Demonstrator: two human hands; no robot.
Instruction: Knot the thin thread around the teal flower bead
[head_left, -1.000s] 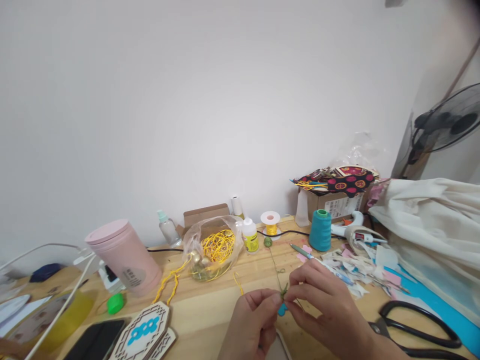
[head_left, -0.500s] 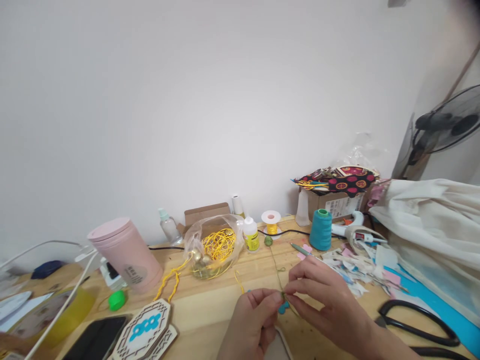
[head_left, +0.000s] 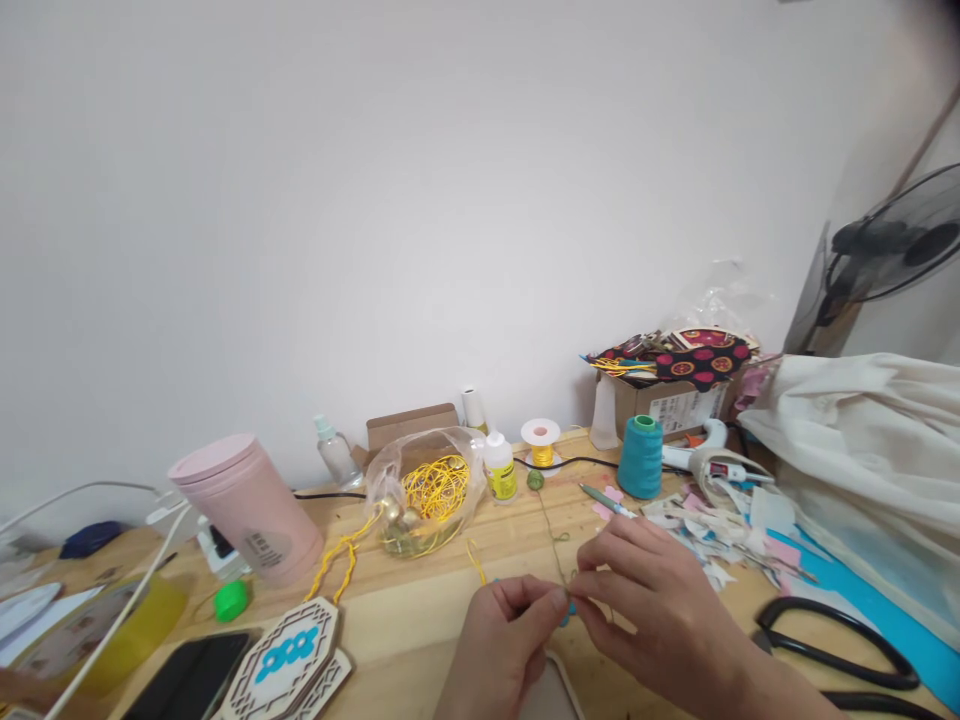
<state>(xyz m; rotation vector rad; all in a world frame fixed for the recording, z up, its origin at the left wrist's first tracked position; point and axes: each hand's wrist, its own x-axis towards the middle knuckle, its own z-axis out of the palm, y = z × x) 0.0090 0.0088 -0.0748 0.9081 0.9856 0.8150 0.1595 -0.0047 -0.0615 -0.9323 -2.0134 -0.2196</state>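
My left hand [head_left: 499, 645] is closed in a pinch, thumb against forefinger, where a thin green cord [head_left: 556, 535] meets a small blue piece [head_left: 568, 612]. Thumb and fingers of my right hand [head_left: 656, 605] pinch the same cord just beside, almost touching the left fingertips. The cord runs back across the table to a small green ball of cord [head_left: 535, 481]. Most of the blue piece is hidden by the fingers. Under my left hand shows a pale board [head_left: 553, 690], partly covered. A yellow cord loop [head_left: 475, 562] lies behind the left hand.
A bag of yellow cord [head_left: 439, 490], a glue bottle [head_left: 500, 470] and a teal thread cone [head_left: 641, 460] stand behind my hands. Black-handled scissors [head_left: 832, 640] and paper scraps [head_left: 705, 535] lie right. To the left are wooden octagonal plaques [head_left: 289, 655], a phone [head_left: 191, 675] and a pink tumbler [head_left: 247, 510].
My right fingers have shifted slightly at the cord, and less of the blue piece shows between the hands. The camera view has moved a little.
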